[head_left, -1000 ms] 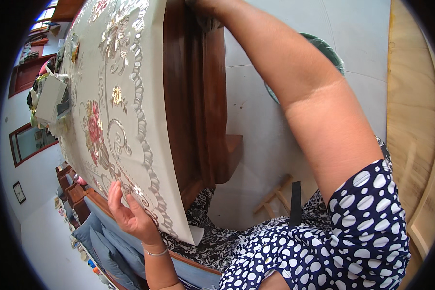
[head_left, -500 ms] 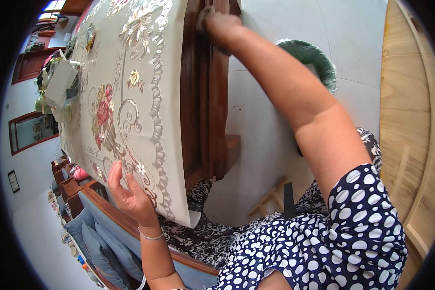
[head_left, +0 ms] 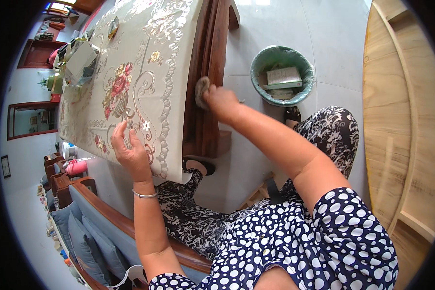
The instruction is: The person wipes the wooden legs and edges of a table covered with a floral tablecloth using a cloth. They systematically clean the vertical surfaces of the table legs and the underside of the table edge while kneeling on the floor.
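I see my right hand [head_left: 221,99] closed around a small grey-brown cloth [head_left: 201,90], pressing it against the dark wooden side [head_left: 209,63] of the table, just below the long edge of the tabletop. My left hand [head_left: 130,152] lies flat with fingers spread on the embroidered floral tablecloth [head_left: 135,72], near the corner of the tabletop closest to me, where the cloth hangs over the edge. A silver bangle [head_left: 145,195] sits on that wrist. On the floor beyond the table's side stands a green-lined waste bin [head_left: 281,76] with a box and papers inside, well apart from the cloth. At the far edge of the tabletop I make out a tissue box [head_left: 79,63] among small cluttered items.
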{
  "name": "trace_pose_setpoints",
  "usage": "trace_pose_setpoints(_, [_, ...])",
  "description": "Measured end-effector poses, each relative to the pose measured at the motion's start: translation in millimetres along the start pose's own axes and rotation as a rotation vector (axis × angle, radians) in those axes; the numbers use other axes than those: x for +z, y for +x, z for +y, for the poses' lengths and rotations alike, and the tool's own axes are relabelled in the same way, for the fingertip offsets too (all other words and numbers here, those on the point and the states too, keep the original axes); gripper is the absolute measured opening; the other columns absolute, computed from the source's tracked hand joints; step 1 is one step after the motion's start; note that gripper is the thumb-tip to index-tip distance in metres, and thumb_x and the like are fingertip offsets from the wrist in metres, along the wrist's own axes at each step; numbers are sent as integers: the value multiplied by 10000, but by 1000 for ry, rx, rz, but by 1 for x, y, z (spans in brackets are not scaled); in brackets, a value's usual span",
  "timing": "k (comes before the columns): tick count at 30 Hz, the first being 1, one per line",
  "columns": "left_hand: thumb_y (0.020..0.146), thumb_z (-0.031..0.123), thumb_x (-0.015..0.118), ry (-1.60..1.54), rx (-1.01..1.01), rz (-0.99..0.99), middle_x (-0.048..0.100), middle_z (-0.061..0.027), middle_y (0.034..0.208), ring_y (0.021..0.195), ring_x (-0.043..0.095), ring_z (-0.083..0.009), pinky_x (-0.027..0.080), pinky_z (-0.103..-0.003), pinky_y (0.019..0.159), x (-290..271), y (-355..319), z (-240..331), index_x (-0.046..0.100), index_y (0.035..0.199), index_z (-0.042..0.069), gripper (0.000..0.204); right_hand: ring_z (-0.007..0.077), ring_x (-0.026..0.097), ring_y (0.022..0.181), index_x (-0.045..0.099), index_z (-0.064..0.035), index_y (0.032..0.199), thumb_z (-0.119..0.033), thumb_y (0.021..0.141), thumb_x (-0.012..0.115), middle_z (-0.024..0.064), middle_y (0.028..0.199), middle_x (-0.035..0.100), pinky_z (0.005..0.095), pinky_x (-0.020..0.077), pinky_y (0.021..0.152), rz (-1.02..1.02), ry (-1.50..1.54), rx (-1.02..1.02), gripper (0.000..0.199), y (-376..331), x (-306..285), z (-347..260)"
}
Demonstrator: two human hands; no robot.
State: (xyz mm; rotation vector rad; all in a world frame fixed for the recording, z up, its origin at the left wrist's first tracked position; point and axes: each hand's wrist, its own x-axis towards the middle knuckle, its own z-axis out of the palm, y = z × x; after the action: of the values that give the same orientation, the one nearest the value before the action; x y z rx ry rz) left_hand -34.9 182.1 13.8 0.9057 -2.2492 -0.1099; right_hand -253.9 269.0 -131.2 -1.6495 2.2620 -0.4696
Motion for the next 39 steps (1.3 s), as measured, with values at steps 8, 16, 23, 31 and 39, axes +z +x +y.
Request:
trace_pose_setpoints(8, [895,-8,598,57,57,58,622,-126,1153,1137,567,-302,451,-405,992,5,-4,-4,614,1151,16,257,269,631,948,624,-73,1090,-121,781,663,115,1067,602,370,566,692,-39,19,-156,314,-87,32,-62])
trace_pose_setpoints(16, [891,-4,602,91,80,64,631,-125,1142,1127,572,-303,456,-403,981,6,-4,-8,617,1141,17,251,262,591,971,622,-94,1089,-147,779,648,89,1056,570,356,531,699,-6,-4,-325,315,-102,34,-45])
trace_pose_setpoints(23, [912,11,591,77,63,26,635,-123,1167,1109,587,-278,466,-378,958,2,-4,-10,616,1163,20,252,272,582,1013,621,-126,1129,-140,823,609,90,1091,561,381,528,714,179,48,-91,306,-43,27,-4])
trace_pose_setpoints(31, [947,47,575,46,26,-54,643,-102,1202,1116,588,-231,450,-354,963,0,-1,-4,615,1193,24,250,301,600,1090,653,-176,1133,-128,840,626,115,1175,573,413,545,828,158,67,35,298,41,-5,57])
trace_pose_setpoints(39, [931,-35,541,2,-4,-119,615,-147,1222,1139,575,-254,430,-363,1007,-1,1,4,580,1193,-28,264,363,646,1066,505,-173,1341,-220,857,642,173,1205,627,436,546,849,456,243,325,505,157,-85,124])
